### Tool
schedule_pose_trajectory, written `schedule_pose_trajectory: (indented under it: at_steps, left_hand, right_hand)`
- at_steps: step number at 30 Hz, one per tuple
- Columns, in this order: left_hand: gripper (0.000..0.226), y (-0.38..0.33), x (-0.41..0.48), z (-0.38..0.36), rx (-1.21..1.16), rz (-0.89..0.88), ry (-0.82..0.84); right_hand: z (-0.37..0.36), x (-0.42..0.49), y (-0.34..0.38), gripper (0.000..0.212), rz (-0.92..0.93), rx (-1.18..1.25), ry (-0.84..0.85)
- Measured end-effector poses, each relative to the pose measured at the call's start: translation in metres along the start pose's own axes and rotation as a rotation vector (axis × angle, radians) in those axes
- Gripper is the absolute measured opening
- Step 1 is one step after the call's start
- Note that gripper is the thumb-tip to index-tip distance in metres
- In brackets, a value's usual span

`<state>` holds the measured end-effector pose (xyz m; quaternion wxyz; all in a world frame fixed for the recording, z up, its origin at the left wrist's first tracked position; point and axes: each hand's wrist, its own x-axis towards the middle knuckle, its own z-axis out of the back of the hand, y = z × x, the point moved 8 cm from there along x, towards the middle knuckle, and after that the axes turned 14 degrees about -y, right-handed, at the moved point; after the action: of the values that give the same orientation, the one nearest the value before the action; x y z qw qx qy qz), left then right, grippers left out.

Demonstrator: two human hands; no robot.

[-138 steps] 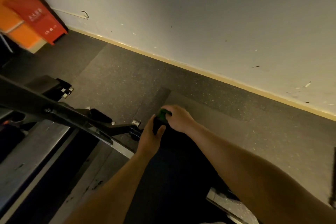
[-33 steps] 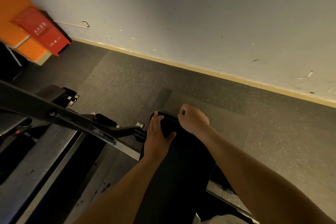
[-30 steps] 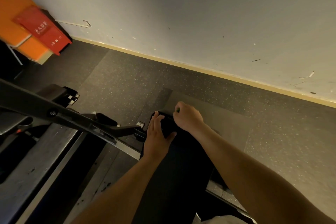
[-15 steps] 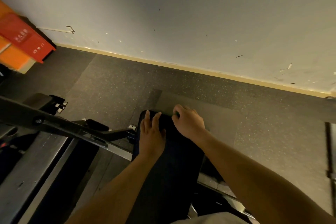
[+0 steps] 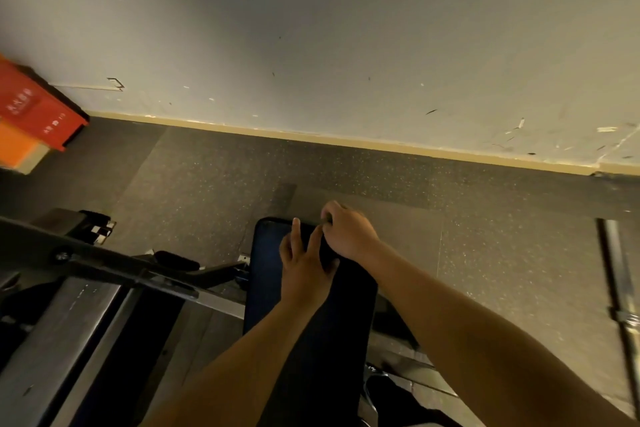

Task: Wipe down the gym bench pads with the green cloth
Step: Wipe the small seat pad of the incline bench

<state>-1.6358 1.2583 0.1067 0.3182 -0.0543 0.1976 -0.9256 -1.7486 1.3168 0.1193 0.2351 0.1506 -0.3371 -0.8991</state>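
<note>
Black bench pad (image 5: 266, 274) under hands (image 5: 304, 274)

The left hand (image 5: 304, 270), wrapped round the green cloth a few seconds ago, has been laid flat on the pad (image 5: 266, 274) with fingers spread. The right hand (image 5: 349, 232) has been shifted to the pad's far right corner (the cloth's green can no longer be made out).

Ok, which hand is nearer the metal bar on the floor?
Right. The right hand, at the far end of the bench pad, is toward the metal bar; the left hand lies flat on the pad, further left.
</note>
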Motion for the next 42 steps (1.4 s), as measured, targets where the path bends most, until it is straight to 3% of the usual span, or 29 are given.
schedule_pose_trajectory:
  at_steps: [6, 15, 21, 27, 32, 42]
  left_hand:
    - [0.083, -0.003, -0.003, -0.013, 0.059, -0.059, 0.047]
    - [0.088, -0.007, -0.008, -0.013, 0.032, -0.072, 0.068]
    - [0.088, -0.006, -0.008, -0.015, 0.018, -0.076, 0.056]
    - [0.093, -0.005, -0.007, -0.015, 0.012, -0.068, 0.042]
    - [0.092, -0.003, -0.008, -0.016, 0.062, -0.106, 0.035]
    - [0.089, -0.003, -0.01, -0.02, 0.064, -0.085, 0.063]
  right_hand:
    - [0.023, -0.031, -0.016, 0.004, 0.01, -0.008, -0.175]
    - [0.042, -0.075, -0.056, 0.012, -0.069, -0.027, -0.42]
    - [0.04, -0.063, -0.047, 0.015, -0.112, 0.061, -0.448]
    - [0.021, -0.027, -0.008, 0.02, 0.069, 0.021, -0.224]
    - [0.02, -0.036, -0.02, 0.017, 0.095, 0.022, -0.198]
    - [0.026, -0.101, -0.068, 0.017, -0.104, 0.27, -0.661]
